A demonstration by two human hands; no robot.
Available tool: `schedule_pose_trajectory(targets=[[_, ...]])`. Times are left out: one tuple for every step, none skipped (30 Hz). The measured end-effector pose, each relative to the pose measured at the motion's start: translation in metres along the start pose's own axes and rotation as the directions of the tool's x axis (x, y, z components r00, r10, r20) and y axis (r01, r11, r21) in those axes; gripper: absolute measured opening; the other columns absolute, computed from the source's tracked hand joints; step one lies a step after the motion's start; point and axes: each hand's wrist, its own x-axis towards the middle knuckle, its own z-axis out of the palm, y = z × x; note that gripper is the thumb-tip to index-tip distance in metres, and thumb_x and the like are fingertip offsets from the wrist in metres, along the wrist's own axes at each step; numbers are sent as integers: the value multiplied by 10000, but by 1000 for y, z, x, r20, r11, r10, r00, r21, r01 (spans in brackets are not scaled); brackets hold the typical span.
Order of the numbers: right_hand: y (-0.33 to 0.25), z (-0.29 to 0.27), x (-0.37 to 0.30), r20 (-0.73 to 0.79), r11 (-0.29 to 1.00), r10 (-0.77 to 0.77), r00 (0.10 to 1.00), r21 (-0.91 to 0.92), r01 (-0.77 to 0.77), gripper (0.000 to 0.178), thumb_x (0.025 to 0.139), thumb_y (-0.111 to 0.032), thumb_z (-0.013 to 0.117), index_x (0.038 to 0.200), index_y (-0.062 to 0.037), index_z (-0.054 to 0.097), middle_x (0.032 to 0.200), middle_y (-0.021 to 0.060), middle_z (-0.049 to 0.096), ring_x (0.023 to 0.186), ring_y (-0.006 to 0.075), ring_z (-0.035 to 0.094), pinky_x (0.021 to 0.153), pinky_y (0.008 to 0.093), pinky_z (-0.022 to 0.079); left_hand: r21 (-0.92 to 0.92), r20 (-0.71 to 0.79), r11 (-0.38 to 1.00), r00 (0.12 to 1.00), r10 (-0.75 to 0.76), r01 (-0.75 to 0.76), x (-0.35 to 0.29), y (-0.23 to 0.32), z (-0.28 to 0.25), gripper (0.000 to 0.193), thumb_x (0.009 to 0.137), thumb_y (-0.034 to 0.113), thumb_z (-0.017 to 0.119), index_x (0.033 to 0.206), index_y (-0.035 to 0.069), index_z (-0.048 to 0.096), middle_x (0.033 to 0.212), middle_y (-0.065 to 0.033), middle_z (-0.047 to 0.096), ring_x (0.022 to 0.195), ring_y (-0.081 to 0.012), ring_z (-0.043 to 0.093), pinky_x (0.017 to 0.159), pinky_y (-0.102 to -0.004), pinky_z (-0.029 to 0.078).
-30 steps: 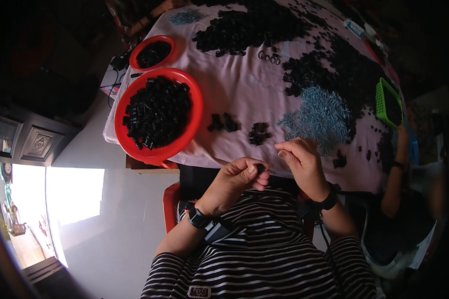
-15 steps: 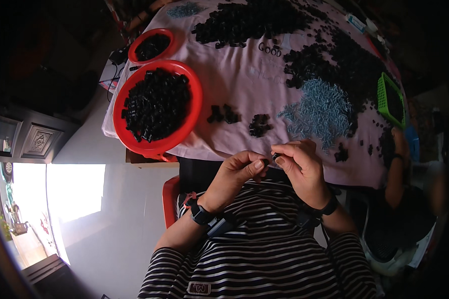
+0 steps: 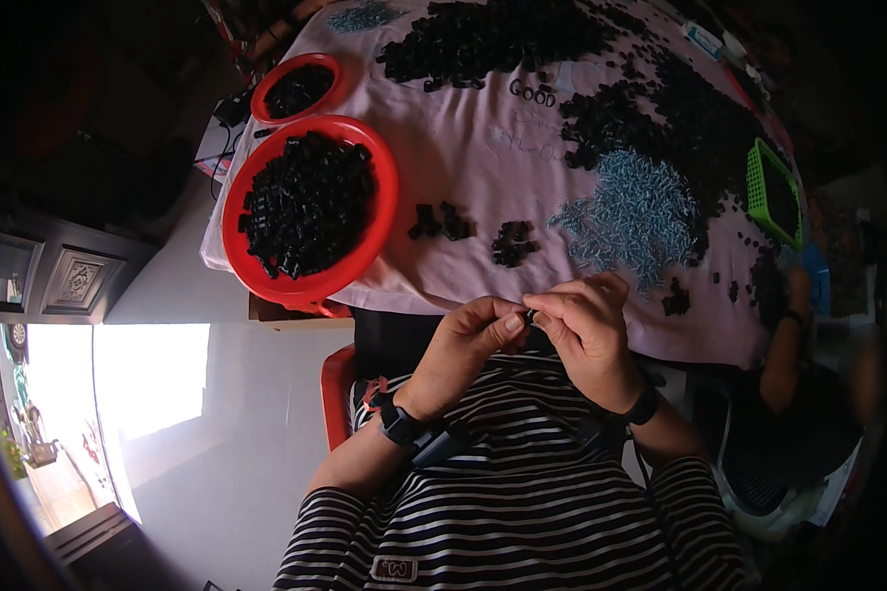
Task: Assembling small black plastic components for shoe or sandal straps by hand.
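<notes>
My left hand point(image 3: 471, 340) and my right hand point(image 3: 588, 327) meet fingertip to fingertip at the near edge of the table. Both are closed in a pinch around a small black plastic piece point(image 3: 531, 317), mostly covered by my fingers. Just beyond them on the cloth lie two small clusters of black plastic pieces, one nearer point(image 3: 512, 244) and one to its left point(image 3: 442, 223). A heap of silvery-blue screws point(image 3: 633, 219) spreads out ahead of my right hand. To the left, a large red basin point(image 3: 388, 212) is full of black plastic pieces.
A smaller red basin point(image 3: 333, 65) with black pieces stands behind the large one. Big black heaps point(image 3: 493, 44) cover the pink cloth's point(image 3: 463, 148) far and right parts. At right are a green basket point(image 3: 759, 202) and another person's arm point(image 3: 784, 345).
My right hand has moved slightly left, bringing its pinched fingertips against those of my left hand. The left hand has barely moved. The other person's hand at right has shifted a little.
</notes>
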Motion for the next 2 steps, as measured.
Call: schedule_pose_trajectory(targets=[[1,1,-1,-4,1000,-5,1000,-9,5,220,869,-49,746,1075,-126,734,935,-27,692,887,158,632,967,395,352,4,3,1000,1000,5,-5,0,0,0,228,1033,199,636,1152,7,668,980,-17,688,880,-93,606,851,-259,501],[2,3,-2,-7,1000,-12,1000,-18,12,225,869,-53,748,1081,-127,733,933,-27,692,884,157,634,965,396,355,7,4,1000,1000,12,-12,1,-1,-1,224,1035,195,632,1152,6,668,979,-16,688,883,-94,607,857,-259,503]])
